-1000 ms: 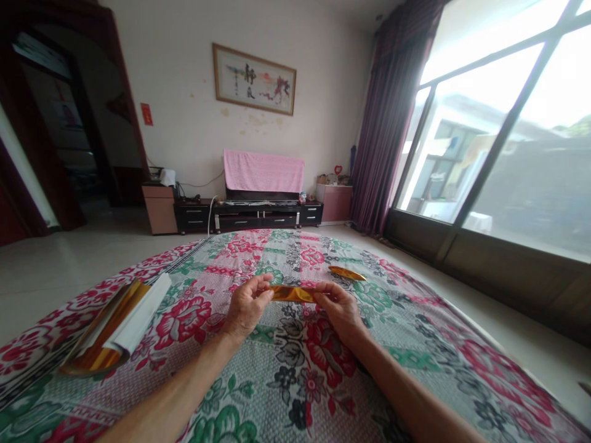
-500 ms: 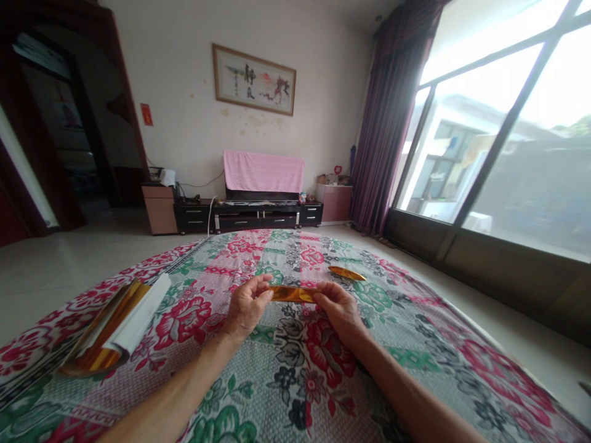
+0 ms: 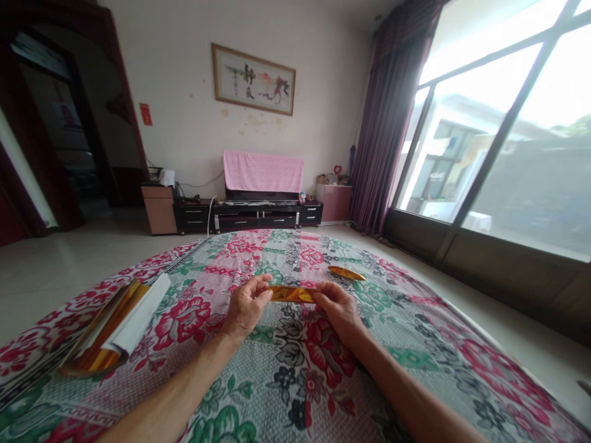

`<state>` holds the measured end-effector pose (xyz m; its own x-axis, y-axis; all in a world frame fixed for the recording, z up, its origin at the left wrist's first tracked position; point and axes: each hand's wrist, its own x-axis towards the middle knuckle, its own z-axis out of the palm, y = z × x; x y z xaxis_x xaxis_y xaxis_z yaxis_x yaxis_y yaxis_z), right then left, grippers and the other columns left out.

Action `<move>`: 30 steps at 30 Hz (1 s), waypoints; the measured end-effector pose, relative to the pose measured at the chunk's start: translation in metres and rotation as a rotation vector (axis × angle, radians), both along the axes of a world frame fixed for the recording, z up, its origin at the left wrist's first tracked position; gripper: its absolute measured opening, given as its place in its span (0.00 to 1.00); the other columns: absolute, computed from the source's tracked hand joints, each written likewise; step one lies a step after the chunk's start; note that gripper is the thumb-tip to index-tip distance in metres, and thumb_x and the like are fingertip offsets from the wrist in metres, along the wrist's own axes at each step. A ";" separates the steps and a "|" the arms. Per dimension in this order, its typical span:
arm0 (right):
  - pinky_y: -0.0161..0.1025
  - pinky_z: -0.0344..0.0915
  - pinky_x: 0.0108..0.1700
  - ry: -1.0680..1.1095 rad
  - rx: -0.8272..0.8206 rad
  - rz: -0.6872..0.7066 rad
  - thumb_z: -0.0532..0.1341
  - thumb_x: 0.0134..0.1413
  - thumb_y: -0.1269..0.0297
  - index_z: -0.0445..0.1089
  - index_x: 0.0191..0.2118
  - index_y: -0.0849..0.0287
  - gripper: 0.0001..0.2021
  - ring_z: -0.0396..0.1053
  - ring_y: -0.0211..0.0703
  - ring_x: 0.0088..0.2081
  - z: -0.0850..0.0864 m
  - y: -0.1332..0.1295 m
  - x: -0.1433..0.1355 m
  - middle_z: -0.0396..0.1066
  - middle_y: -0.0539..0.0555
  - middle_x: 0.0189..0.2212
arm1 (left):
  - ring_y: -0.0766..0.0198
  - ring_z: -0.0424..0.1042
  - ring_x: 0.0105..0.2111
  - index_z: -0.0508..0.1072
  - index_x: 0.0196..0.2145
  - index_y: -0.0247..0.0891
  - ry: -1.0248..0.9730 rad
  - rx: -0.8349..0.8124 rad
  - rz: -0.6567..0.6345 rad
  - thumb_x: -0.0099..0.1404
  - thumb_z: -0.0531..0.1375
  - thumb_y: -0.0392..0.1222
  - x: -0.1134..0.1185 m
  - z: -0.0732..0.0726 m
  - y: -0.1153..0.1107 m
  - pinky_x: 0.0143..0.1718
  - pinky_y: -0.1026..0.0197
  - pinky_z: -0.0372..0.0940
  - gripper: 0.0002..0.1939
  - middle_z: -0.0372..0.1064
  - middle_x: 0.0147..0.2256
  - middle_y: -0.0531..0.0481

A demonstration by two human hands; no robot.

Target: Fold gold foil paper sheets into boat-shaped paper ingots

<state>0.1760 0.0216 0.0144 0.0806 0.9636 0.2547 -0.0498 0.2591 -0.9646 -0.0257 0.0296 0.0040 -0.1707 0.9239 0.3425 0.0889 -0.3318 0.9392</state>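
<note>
A shiny gold paper strip (image 3: 292,295) is stretched level between my hands above the patterned cloth. My left hand (image 3: 248,306) pinches its left end between thumb and fingers. At the right end, my right hand (image 3: 339,307) grips it the same way. Beyond my right hand, a second gold piece (image 3: 347,273), narrow and pointed at its ends, lies on the cloth. To the left rests a curved stack of gold and white sheets (image 3: 111,332), touched by neither hand.
A floral cloth (image 3: 286,375) covers the rounded table under my forearms. Past its far edge stand a low black cabinet (image 3: 258,220) and a screen draped with a pink towel (image 3: 264,171). A large window (image 3: 508,141) and a purple curtain (image 3: 385,123) are at the right.
</note>
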 end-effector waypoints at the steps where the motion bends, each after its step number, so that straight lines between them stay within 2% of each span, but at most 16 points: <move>1: 0.32 0.57 0.25 0.005 0.001 0.002 0.67 0.37 0.59 0.70 0.29 0.58 0.11 0.61 0.34 0.23 0.000 0.000 0.000 0.68 0.47 0.24 | 0.65 0.69 0.30 0.74 0.40 0.38 0.001 0.003 0.000 0.48 0.62 0.41 0.000 0.000 0.000 0.33 0.65 0.64 0.18 0.69 0.30 0.52; 7: 0.31 0.59 0.27 0.014 0.007 0.014 0.67 0.37 0.60 0.69 0.29 0.59 0.12 0.62 0.34 0.25 -0.002 0.003 0.000 0.68 0.48 0.24 | 0.65 0.69 0.30 0.74 0.40 0.38 0.018 0.011 0.010 0.48 0.62 0.41 -0.001 -0.004 0.003 0.34 0.65 0.64 0.18 0.70 0.30 0.51; 11: 0.31 0.59 0.27 -0.062 0.032 0.007 0.65 0.37 0.60 0.68 0.28 0.60 0.11 0.62 0.34 0.24 -0.008 0.007 0.000 0.67 0.48 0.23 | 0.64 0.70 0.30 0.74 0.40 0.37 0.118 0.023 0.052 0.49 0.60 0.40 -0.002 -0.008 0.007 0.36 0.64 0.64 0.17 0.70 0.30 0.51; 16: 0.32 0.58 0.27 -0.344 0.092 -0.096 0.60 0.39 0.64 0.68 0.28 0.60 0.07 0.61 0.35 0.23 -0.015 0.013 -0.001 0.66 0.48 0.22 | 0.66 0.69 0.26 0.72 0.41 0.37 0.328 0.028 0.132 0.51 0.56 0.37 -0.001 -0.008 0.006 0.32 0.65 0.64 0.17 0.69 0.27 0.53; 22: 0.34 0.59 0.30 -0.709 0.103 -0.235 0.57 0.41 0.65 0.71 0.28 0.59 0.07 0.63 0.37 0.24 -0.006 0.007 -0.005 0.69 0.49 0.22 | 0.66 0.68 0.25 0.70 0.39 0.38 0.561 -0.005 0.239 0.51 0.54 0.33 0.004 -0.001 -0.001 0.31 0.66 0.61 0.16 0.68 0.23 0.56; 30: 0.31 0.58 0.30 -0.871 0.107 -0.241 0.55 0.40 0.71 0.71 0.30 0.59 0.09 0.65 0.36 0.25 -0.004 0.007 -0.010 0.70 0.49 0.22 | 0.66 0.68 0.24 0.68 0.31 0.40 0.759 -0.084 0.326 0.52 0.55 0.32 0.011 0.009 -0.005 0.29 0.67 0.57 0.08 0.68 0.23 0.55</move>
<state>0.1655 0.0284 0.0102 0.0142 0.9134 0.4068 0.7526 0.2581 -0.6058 -0.0143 0.0250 0.0127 -0.1849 0.8955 0.4049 0.7880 -0.1112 0.6056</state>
